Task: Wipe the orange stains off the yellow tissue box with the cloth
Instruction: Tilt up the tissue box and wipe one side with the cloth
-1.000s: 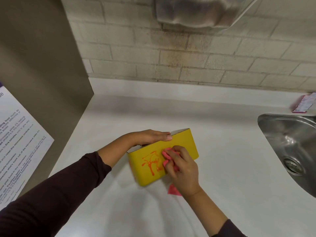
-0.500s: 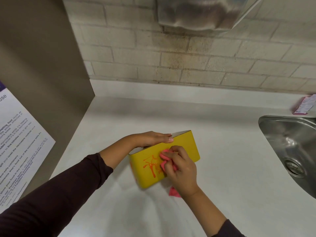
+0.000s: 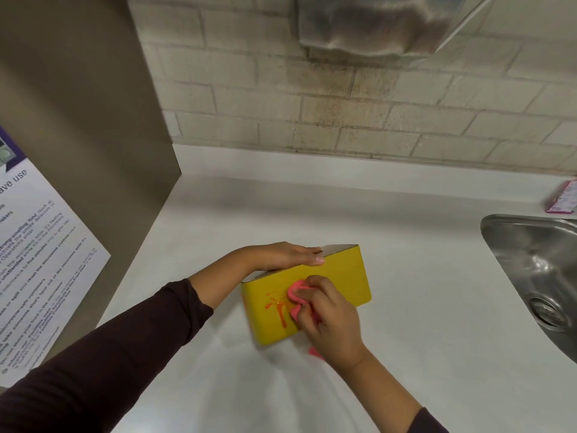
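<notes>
The yellow tissue box (image 3: 331, 282) stood on the white surface (image 3: 406, 276), roughly midway between the brown side panel (image 3: 78, 135) at the surface's left edge and the steel sink (image 3: 537, 270) sunk into its right edge, nearer the front edge than the back one under the brick wall (image 3: 312, 104). It was a plain, bright yellow oblong with a paler top rim. On its front face, toward the left end, the orange stains (image 3: 279, 306) spread in thin branching streaks with one longer drip running down. The box's long axis ran left to right along the surface, skewed so that its right end pointed toward the back right corner and its left end sat closer to the front edge.

The left hand (image 3: 281, 256) lay flat and unclenched across the top of the box, fingers pointing right, pressing down on it. The right hand (image 3: 327, 317) was clenched around a bunched pink cloth (image 3: 296, 295), pushing it against the front face just right of the streaks and touching their edge. A corner of the cloth showed below that hand, by the box's base. A pink packet (image 3: 562, 198) lay at the back right of the surface, behind the sink.
</notes>
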### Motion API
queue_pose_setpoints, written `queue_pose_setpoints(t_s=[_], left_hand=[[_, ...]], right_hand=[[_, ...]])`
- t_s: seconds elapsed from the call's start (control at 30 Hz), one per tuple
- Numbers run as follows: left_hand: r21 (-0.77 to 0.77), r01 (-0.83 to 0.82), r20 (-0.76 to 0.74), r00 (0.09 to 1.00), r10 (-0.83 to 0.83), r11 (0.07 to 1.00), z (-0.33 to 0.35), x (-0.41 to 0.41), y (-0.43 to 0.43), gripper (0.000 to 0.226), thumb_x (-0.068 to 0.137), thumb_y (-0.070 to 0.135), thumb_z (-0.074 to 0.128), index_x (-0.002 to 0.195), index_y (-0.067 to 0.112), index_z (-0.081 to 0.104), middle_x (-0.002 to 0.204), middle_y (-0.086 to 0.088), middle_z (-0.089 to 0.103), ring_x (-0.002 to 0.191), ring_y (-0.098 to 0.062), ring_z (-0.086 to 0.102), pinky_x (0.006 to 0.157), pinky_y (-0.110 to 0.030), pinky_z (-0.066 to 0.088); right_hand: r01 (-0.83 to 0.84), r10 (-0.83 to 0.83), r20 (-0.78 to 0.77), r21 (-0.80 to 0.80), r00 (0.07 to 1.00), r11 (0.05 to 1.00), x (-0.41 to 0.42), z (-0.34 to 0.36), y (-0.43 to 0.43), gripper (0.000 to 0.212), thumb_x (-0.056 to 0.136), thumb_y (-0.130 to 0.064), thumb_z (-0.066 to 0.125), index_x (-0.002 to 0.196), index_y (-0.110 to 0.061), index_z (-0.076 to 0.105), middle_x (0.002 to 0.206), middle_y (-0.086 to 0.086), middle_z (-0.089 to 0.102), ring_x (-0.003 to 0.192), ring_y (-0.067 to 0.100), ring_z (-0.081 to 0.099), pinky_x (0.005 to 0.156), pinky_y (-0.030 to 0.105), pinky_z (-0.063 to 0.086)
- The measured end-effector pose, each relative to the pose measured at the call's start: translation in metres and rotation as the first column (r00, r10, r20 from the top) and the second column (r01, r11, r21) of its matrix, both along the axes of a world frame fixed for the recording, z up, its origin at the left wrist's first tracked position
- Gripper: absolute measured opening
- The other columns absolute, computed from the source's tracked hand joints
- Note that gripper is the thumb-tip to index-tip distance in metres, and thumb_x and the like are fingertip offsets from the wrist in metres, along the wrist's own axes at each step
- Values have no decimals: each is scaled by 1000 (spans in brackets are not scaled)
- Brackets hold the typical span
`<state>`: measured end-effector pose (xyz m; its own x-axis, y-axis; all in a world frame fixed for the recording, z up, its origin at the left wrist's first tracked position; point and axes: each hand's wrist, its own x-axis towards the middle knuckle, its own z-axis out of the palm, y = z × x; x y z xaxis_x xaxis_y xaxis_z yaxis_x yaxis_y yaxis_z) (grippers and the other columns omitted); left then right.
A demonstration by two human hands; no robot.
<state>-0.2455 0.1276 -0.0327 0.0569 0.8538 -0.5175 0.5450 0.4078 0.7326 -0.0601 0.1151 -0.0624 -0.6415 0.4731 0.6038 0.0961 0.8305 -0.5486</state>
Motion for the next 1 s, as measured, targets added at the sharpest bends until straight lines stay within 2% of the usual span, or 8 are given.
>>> queue_pose_setpoints(t_s=[0.07, 0.17, 0.27, 0.47, 0.63, 0.73, 0.87, 1.0], left_hand=[[3, -26, 29, 999, 26, 1000, -1, 0, -1, 75, 67, 79, 45, 134, 50, 35, 152, 7, 33, 137, -17, 33, 111, -34, 23], [9, -61, 118, 991, 60, 998, -2, -1, -3, 78, 64, 80, 49, 133, 46, 40, 149, 12, 38, 127, -7, 41, 105, -27, 27], [8, -32, 98, 995, 31, 999, 0, -1, -3, 79, 67, 80, 45, 136, 44, 36, 150, 13, 34, 130, -6, 36, 103, -24, 21], [-18, 24, 50, 998, -23, 1000, 2, -2, -1, 83, 64, 84, 40, 138, 47, 30, 154, 10, 28, 138, -14, 29, 115, -35, 18], [-18, -77, 136, 988, 79, 997, -2, -4, -4, 79, 64, 82, 45, 133, 44, 42, 145, 10, 43, 125, -9, 46, 103, -28, 33], [0, -103, 167, 981, 102, 995, -3, -4, -4, 72, 71, 75, 45, 133, 38, 45, 143, 8, 46, 122, -6, 47, 100, -25, 32], [16, -86, 159, 984, 83, 996, -4, -5, -2, 74, 73, 73, 44, 136, 35, 43, 146, 9, 42, 131, -9, 40, 114, -32, 24], [-5, -83, 135, 987, 82, 997, -3, -5, -2, 80, 63, 81, 45, 133, 42, 43, 146, 10, 42, 131, -11, 41, 108, -29, 28]], right_hand=[[91, -94, -32, -88, 995, 992, -6, 2, 0, 20, 84, -21, 54, 93, -13, 70, 103, -5, 57, 87, 7, 58, 65, 13, 45], [143, -153, -64, -143, 986, 979, -19, 4, -7, 23, 85, -22, 51, 94, -13, 71, 99, 3, 63, 84, 6, 57, 63, 13, 43], [90, -95, -32, -128, 995, 988, -26, 6, -14, 22, 86, -22, 52, 98, -14, 69, 101, 5, 63, 79, 9, 58, 59, 18, 45], [-132, 129, 60, 58, 990, 990, -8, 4, -6, 21, 85, -15, 57, 100, -9, 70, 100, 11, 67, 86, 19, 65, 64, 25, 52], [61, -69, -64, -130, 996, 990, -14, 10, 2, 26, 84, -17, 53, 96, -7, 74, 98, 10, 66, 85, 6, 58, 68, 8, 43], [92, -104, -82, -137, 991, 986, -26, 10, -4, 27, 85, -17, 51, 96, -6, 73, 98, 10, 66, 83, 6, 57, 65, 10, 43], [11, -16, -46, -119, 999, 993, -31, 9, -15, 25, 86, -13, 52, 101, -7, 70, 101, 10, 64, 84, 10, 58, 64, 17, 46], [-172, 174, 22, -46, 985, 984, -16, 6, -12, 23, 87, -9, 54, 105, -6, 68, 105, 12, 64, 93, 18, 62, 74, 24, 51]])
